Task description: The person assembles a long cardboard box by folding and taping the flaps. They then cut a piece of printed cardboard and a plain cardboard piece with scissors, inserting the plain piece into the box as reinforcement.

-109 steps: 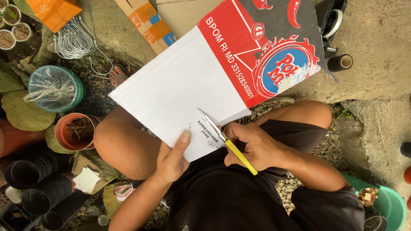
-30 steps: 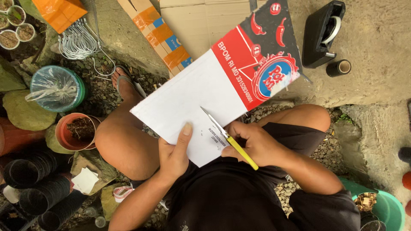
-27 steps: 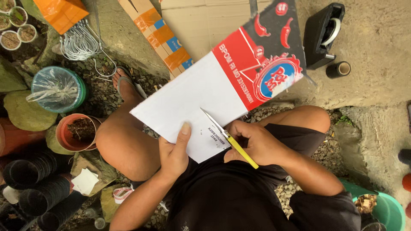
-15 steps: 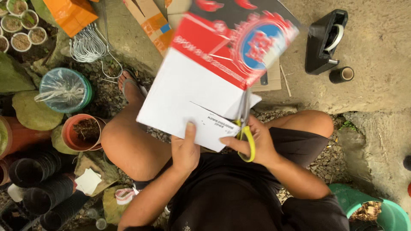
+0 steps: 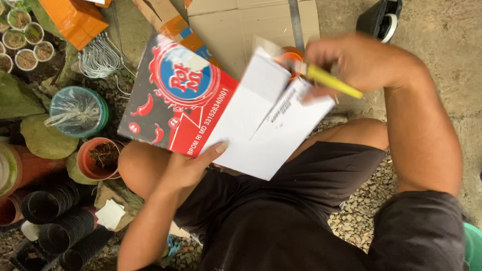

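Note:
My left hand (image 5: 188, 168) grips the near edge of a flat printed card sheet (image 5: 223, 115), red, black and white, held over my lap. A cut flap of its white part lifts up at the far side. My right hand (image 5: 351, 62) is raised above that far edge and holds yellow-handled scissors (image 5: 326, 83) with its fingers closed around the handle. The blades are blurred against the white flap. I sit with bare knees and dark shorts below the sheet.
Flat brown cardboard (image 5: 251, 25) lies on the ground ahead. A black tape dispenser (image 5: 381, 20) stands at the top right. On the left are a terracotta pot (image 5: 98, 158), stacked black pots (image 5: 50, 211), a green tub covered with plastic (image 5: 78, 110) and wire hooks (image 5: 100, 60).
The sheet has been turned so its red printed end points left instead of away from me. My right hand has lifted with the scissors to the far edge, and a cut flap now stands up.

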`<state>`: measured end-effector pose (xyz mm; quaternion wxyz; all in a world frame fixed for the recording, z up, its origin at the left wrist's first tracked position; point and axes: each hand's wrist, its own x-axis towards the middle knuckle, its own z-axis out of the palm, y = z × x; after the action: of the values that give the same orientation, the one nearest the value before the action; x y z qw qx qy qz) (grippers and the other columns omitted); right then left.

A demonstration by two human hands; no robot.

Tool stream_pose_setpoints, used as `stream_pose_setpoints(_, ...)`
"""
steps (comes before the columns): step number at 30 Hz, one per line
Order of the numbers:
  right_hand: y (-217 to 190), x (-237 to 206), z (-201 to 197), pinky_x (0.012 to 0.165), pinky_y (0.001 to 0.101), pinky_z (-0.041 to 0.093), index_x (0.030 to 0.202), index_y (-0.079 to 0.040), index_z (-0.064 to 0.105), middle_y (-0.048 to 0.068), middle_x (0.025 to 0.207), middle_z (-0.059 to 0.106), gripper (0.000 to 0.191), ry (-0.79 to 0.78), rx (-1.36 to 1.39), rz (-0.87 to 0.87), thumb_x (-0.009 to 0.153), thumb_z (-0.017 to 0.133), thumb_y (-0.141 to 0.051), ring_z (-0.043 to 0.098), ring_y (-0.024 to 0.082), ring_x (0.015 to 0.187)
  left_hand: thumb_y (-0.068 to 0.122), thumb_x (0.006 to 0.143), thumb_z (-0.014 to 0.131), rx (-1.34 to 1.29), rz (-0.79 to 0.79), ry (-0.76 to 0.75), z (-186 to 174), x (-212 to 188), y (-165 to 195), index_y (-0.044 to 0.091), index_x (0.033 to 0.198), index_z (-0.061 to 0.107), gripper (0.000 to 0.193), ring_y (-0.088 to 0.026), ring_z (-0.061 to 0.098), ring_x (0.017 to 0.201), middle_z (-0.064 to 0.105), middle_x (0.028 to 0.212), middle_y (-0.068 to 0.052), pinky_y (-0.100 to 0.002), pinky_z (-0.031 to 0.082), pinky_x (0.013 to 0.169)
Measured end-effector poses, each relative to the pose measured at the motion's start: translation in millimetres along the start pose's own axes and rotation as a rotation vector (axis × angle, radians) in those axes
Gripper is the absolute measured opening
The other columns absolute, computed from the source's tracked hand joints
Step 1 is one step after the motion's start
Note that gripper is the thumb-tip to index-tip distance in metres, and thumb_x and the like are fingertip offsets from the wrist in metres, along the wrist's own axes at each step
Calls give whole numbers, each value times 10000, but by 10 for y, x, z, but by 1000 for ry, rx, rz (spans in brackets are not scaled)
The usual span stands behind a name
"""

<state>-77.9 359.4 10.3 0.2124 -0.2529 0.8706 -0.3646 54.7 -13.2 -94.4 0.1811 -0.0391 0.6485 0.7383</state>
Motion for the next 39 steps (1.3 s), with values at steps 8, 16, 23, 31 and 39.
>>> stream_pose_setpoints(8, 181, -206, 1178, 678, 269, 607, 1248, -107, 531, 56, 1004, 685, 390, 536, 748, -333, 1089, 612, -453, 700, 154, 781, 103, 1120, 559, -558, 460, 157, 329, 188, -164, 24, 1363, 518, 258, -225, 659, 999, 622, 1187, -116, -425, 587, 821)
stream_pose_setpoints(16, -232, -401, 2019, 749, 335, 527, 1054, -67, 527, 60, 958, 661, 661, 68, 405, -135, 673, 971, -373, 659, 189, 853, 114, 1129, 568, -535, 564, 320, 488, 208, -310, 26, 1422, 489, 316, -144, 516, 1248, 556, 1341, -32, -381, 381, 1173)
stream_pose_setpoints(23, -535, -147, 1753, 652, 296, 536, 1039, -52, 510, 34, 872, 665, 663, 87, 445, -115, 714, 932, -447, 662, 160, 725, 131, 1152, 531, -584, 539, 248, 504, 117, -265, 37, 1445, 493, 310, -152, 523, 1279, 555, 1395, -51, -402, 410, 1192)
stream_pose_setpoints(31, -549, -113, 1753, 656, 273, 546, 1054, -49, 514, 29, 865, 657, 663, 121, 457, -174, 784, 860, -547, 658, 133, 727, 125, 1164, 533, -610, 537, 220, 484, 90, -255, 34, 1461, 496, 313, -156, 531, 1261, 562, 1339, -56, -403, 419, 1176)
stream_pose_setpoints(39, -583, -106, 1774, 604, 248, 526, 1018, -62, 522, 0, 803, 647, 651, 155, 459, -172, 791, 811, -600, 642, 102, 669, 114, 1146, 530, -621, 540, 257, 531, 99, -265, 55, 1465, 482, 328, -173, 535, 1330, 556, 1414, -49, -436, 433, 1214)
